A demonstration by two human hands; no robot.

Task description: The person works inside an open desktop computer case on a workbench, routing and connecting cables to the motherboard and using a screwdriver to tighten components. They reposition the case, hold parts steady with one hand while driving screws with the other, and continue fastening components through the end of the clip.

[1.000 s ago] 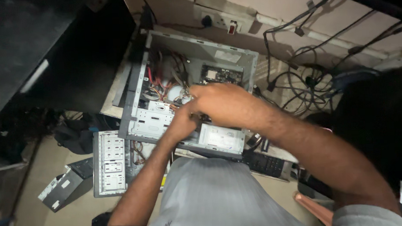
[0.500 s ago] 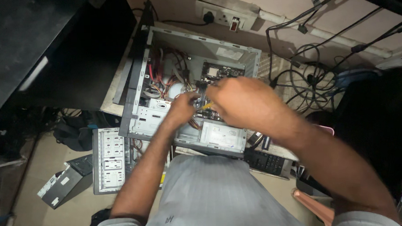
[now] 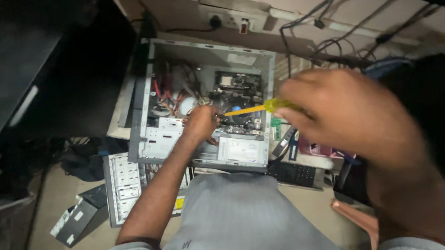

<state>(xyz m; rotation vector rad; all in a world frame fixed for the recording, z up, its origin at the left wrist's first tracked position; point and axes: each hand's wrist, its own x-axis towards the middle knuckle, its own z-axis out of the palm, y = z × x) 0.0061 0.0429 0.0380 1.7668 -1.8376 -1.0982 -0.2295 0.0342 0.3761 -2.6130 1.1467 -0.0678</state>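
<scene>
An open grey computer case [image 3: 147, 98] lies on its side on the floor, with a green motherboard [image 3: 238, 87], red cables and a round fan inside. My left hand [image 3: 201, 122] reaches into the middle of the case, fingers curled among the cables; what it grips is hidden. Raised close to the camera, my right hand [image 3: 350, 110] is blurred and closed around the yellow handle of a screwdriver [image 3: 254, 109], whose shaft points left toward the left hand.
A detached grey side panel [image 3: 123, 185] lies left of my knee, a small black drive [image 3: 80, 218] beside it. A black keyboard [image 3: 295, 174] sits right of the case. Tangled cables [image 3: 338, 47] and a wall socket [image 3: 228, 21] run along the back.
My right hand has lifted out of the case and moved right, toward the camera, with the yellow screwdriver showing in it. The left hand stays inside the case.
</scene>
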